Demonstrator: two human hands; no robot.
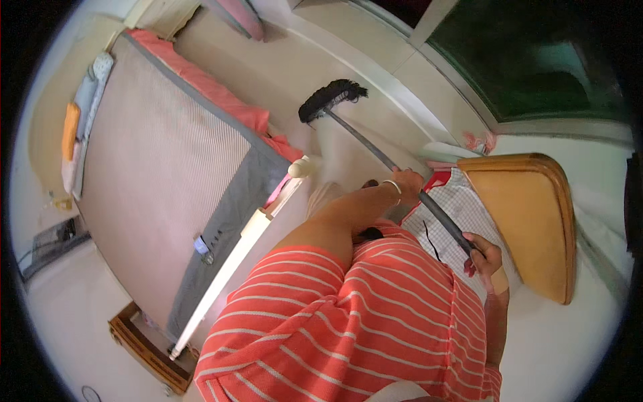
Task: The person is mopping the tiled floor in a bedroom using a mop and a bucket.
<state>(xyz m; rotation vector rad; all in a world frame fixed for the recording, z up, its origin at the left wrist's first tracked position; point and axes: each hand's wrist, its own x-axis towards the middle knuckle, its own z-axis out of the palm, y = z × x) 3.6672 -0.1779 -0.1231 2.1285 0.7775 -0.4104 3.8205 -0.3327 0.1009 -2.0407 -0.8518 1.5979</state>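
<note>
A dust mop with a black fringed head [334, 98] rests on the pale floor ahead of me, between the bed and the low ledge. Its long grey handle [362, 140] slants back toward my body. My left hand [409, 185], with a white bangle at the wrist, grips the handle about midway. Near the handle's upper end, my right hand [486, 256] is closed around it. The striped shirt and my left arm hide part of the floor below.
To the left is a bed with a striped sheet [171, 151], a pink skirt [221, 100] and a white rail [221, 281]. A wooden-edged tan panel [522, 216] and a checked cloth [442, 211] stand close on the right. Beyond the ledge [371, 75] is a window [532, 65].
</note>
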